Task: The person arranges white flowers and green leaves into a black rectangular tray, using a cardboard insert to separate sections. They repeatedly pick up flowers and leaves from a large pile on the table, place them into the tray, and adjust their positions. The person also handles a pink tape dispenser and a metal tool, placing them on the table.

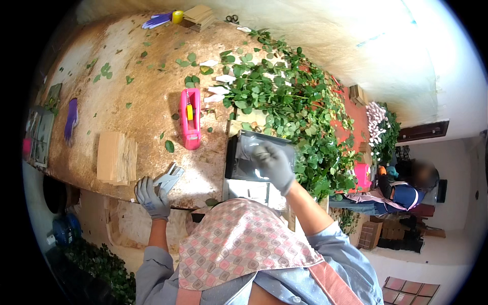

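My left hand (152, 198), in a grey glove, is at the table's front edge. Its thumb and fingers close around the handle end of a grey metal plier stapler (172, 178). To the right, my gloved right hand (274, 163) is over a black tray (235, 157) with clear plastic film (287, 151) in it. The right fingers are curled and slightly blurred, and whatever they may pinch is hidden. A stack of brown cardboard pieces (116, 157) lies beyond my left hand. A pink holder (191, 124) with a yellow-handled tool (189, 109) stands between both hands, farther back.
Leafy green stems (305, 107), some with white-wrapped heads, cover the table's right side. Purple gloves (71, 121) lie at far left and at the back. Scissors (232, 19) rest by the wall. Another person (401, 195) stands at right. Leaves are scattered over the stained tabletop (152, 107).
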Motion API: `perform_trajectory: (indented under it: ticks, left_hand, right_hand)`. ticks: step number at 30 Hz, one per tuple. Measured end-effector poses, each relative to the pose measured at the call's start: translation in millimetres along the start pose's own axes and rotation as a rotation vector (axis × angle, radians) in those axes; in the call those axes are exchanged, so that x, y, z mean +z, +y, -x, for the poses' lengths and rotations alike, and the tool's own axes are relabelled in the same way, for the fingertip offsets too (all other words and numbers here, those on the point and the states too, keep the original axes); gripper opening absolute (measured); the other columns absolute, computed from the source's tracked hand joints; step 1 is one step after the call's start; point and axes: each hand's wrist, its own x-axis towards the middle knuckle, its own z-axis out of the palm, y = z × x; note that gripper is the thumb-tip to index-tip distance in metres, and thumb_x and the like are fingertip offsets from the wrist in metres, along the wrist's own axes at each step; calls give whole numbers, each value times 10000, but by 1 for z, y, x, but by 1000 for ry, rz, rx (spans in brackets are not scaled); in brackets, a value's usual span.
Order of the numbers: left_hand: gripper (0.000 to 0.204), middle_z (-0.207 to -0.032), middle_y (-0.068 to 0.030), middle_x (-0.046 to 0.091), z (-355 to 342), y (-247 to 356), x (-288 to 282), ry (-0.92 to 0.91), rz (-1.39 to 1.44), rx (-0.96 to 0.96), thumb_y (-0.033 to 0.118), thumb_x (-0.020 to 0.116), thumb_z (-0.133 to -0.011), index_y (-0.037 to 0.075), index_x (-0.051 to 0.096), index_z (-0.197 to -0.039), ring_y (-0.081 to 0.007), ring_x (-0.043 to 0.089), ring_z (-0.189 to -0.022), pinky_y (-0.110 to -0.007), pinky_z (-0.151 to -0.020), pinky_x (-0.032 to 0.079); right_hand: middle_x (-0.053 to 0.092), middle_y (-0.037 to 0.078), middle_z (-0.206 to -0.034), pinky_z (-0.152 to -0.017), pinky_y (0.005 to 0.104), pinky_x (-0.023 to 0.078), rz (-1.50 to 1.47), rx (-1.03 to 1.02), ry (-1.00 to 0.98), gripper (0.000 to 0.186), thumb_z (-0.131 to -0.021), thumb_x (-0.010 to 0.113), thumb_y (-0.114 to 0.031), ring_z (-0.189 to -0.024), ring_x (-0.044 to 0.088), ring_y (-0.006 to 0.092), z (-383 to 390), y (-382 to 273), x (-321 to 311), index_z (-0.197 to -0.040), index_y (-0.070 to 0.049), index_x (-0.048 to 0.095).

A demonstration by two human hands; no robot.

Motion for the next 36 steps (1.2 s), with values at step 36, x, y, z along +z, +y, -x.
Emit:
perform_trajectory:
  ticks: [36]
  left_hand:
    - [215,-987,-130,673,-79,88,-1,-207,798,-249,98,625,-935,-6,646,-1121,-303,629,-865,-419,-817,512]
  right_hand:
    - [717,273,-1045,-912,472,525,930,310,-161,405,-924,632,-379,-1033,697,408,-191,55,124,-1043,-13,758]
